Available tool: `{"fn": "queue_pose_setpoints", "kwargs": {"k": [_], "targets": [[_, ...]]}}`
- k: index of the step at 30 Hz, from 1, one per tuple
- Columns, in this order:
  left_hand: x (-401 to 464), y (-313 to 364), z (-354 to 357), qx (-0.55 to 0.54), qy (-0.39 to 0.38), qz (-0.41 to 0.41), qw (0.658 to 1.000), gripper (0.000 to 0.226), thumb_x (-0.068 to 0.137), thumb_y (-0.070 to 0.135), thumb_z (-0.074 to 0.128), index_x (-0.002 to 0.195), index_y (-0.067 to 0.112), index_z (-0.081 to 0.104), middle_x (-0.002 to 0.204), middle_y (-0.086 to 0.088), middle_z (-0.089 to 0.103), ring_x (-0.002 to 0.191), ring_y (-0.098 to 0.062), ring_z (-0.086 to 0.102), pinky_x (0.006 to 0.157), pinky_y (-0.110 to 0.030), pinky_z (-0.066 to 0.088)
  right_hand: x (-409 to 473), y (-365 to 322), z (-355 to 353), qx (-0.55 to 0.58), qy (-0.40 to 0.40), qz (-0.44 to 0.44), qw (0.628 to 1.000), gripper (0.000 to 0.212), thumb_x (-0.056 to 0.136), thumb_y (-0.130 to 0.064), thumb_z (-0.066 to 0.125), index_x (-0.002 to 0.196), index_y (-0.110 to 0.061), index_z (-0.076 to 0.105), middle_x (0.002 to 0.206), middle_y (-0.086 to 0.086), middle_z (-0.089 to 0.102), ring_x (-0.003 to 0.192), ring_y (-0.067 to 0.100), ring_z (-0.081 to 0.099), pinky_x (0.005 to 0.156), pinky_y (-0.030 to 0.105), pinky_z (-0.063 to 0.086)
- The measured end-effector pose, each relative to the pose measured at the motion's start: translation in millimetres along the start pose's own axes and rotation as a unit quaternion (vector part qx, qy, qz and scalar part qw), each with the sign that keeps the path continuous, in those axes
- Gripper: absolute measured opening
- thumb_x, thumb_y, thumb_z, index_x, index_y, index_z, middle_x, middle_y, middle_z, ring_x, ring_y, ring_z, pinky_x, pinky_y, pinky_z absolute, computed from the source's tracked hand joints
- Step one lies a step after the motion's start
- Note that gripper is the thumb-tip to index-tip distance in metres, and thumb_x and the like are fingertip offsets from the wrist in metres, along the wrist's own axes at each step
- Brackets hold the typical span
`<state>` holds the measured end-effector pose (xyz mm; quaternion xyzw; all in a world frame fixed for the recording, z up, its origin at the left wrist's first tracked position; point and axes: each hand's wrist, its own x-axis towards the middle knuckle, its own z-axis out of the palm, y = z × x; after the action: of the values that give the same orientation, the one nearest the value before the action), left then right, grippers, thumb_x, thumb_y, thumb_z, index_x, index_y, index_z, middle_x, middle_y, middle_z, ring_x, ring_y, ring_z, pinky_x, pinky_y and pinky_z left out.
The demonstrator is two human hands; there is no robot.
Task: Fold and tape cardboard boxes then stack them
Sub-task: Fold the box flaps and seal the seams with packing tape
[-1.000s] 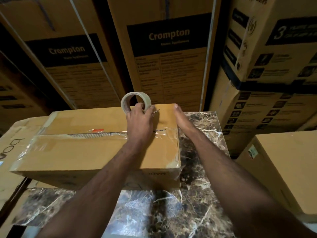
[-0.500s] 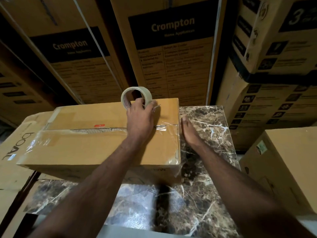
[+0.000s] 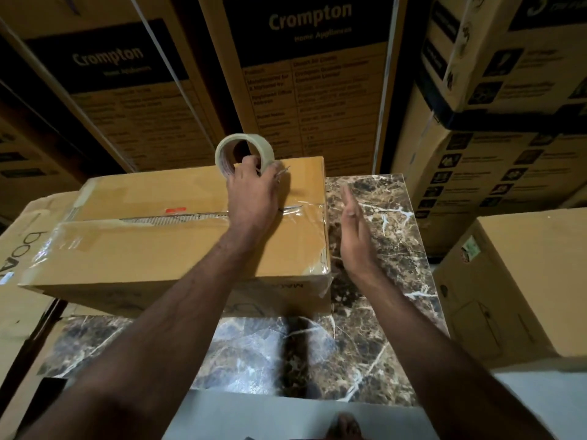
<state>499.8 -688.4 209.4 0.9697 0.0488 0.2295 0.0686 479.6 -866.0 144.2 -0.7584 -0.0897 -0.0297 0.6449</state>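
One taped brown box (image 3: pixel 178 249) lies before us; our left hand (image 3: pixel 254 192) grips the tape roll (image 3: pixel 244 154), right hand (image 3: pixel 355 236) flat, released; cartons (image 3: pixel 311 90) read "Crompton".

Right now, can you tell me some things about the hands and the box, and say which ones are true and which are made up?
1. The left hand holds the tape roll. True.
2. The right hand grips the cardboard box. False: its fingers are straight, beside the box.
3. The box sits on a marble table. True.
4. The tape roll lies flat on the table. False: it stands on edge on the box.
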Motion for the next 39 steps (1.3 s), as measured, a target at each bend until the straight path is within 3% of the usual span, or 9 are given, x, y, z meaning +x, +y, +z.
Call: {"fn": "queue_pose_setpoints", "kwargs": {"k": [2,5,8,13,17,27,31,35,39], "targets": [[2.3,-2.4,4.0,0.001,0.001,-0.005,1.000,0.039,0.102,0.026,0.051,0.139,0.019,0.057,0.136,-0.020,0.049,0.121,-0.035,0.047,0.100,-0.048,0.040,-12.2,-16.9,7.4,0.023,0.022,-0.096,0.995,0.067,0.104,-0.049,0.024,0.158,-0.010,0.025,0.164,0.003,0.026,0.149,0.009,0.029,0.118,0.018,0.025],[-6.6,-1.8,8.8,0.002,-0.006,0.006,1.000,0.039,0.101,0.026,0.051,0.139,0.019,0.057,0.135,-0.020,0.049,0.120,-0.036,0.047,0.098,-0.047,0.040,-27.3,16.0,11.4,-0.046,-0.017,-0.131,0.990,0.057,0.105,-0.035,0.022,0.155,-0.010,0.034,0.163,0.006,0.027,0.145,0.002,0.032,0.117,0.024,0.031],[-5.1,-2.1,3.8,-0.011,0.009,0.001,1.000,0.040,0.101,0.026,0.052,0.140,0.020,0.055,0.140,-0.018,0.045,0.122,-0.035,0.044,0.101,-0.045,0.040,-29.1,43.7,-1.5,-0.085,0.010,-0.053,0.995,0.063,0.103,-0.052,0.021,0.157,-0.021,0.032,0.156,0.008,0.042,0.124,0.007,0.052,0.106,0.054,0.047],[-0.7,-8.5,6.8,0.005,0.023,0.007,1.000,0.039,0.100,0.023,0.053,0.139,0.017,0.056,0.138,-0.020,0.047,0.122,-0.036,0.046,0.101,-0.049,0.042,-36.9,17.8,20.1,-0.069,0.062,-0.284,0.954,0.069,0.105,-0.050,0.017,0.148,-0.001,0.039,0.156,0.015,0.038,0.145,0.023,0.040,0.118,0.041,0.035],[-5.5,-12.6,16.3,0.004,0.012,0.015,1.000,0.039,0.100,0.022,0.052,0.139,0.017,0.056,0.137,-0.021,0.048,0.120,-0.037,0.048,0.099,-0.049,0.044,-33.6,37.5,26.6,-0.122,0.046,-0.318,0.939,0.076,0.104,-0.060,0.011,0.142,-0.001,0.042,0.150,0.023,0.043,0.144,0.032,0.040,0.120,0.046,0.032],[-8.9,-6.1,18.4,0.017,-0.009,0.019,1.000,0.042,0.099,0.022,0.057,0.140,0.017,0.054,0.140,-0.020,0.044,0.123,-0.037,0.046,0.101,-0.050,0.045,-35.9,57.0,-7.8,-0.275,-0.055,-0.370,0.886,0.075,0.096,-0.067,0.034,0.145,-0.011,0.030,0.158,0.023,0.029,0.151,0.032,0.018,0.114,0.054,0.030],[-19.4,-11.3,11.4,0.009,0.004,0.002,1.000,0.041,0.097,0.021,0.061,0.137,0.017,0.057,0.137,-0.019,0.046,0.123,-0.037,0.047,0.101,-0.049,0.047,-41.0,50.5,-16.7,-0.358,-0.077,-0.443,0.818,0.096,0.093,-0.049,0.062,0.160,-0.033,-0.005,0.168,0.010,0.001,0.152,0.031,0.009,0.117,0.054,0.027],[-33.7,-8.3,8.2,0.017,0.019,0.025,0.999,0.039,0.095,0.021,0.063,0.133,0.015,0.060,0.130,-0.020,0.052,0.116,-0.037,0.052,0.093,-0.048,0.052,-61.0,50.7,-23.0,-0.373,-0.089,-0.475,0.792,0.084,0.085,-0.016,0.080,0.153,-0.021,0.031,0.157,0.015,0.035,0.146,0.032,0.033,0.110,0.058,0.039],[-30.6,-15.5,0.3,0.015,0.019,0.043,0.999,0.035,0.096,0.021,0.060,0.131,0.014,0.063,0.126,-0.021,0.054,0.113,-0.037,0.054,0.090,-0.049,0.050,-35.3,29.0,-24.7,-0.362,-0.123,-0.470,0.795,0.049,0.098,-0.037,0.059,0.141,-0.015,0.053,0.147,0.014,0.053,0.138,0.032,0.047,0.102,0.057,0.047]]}}
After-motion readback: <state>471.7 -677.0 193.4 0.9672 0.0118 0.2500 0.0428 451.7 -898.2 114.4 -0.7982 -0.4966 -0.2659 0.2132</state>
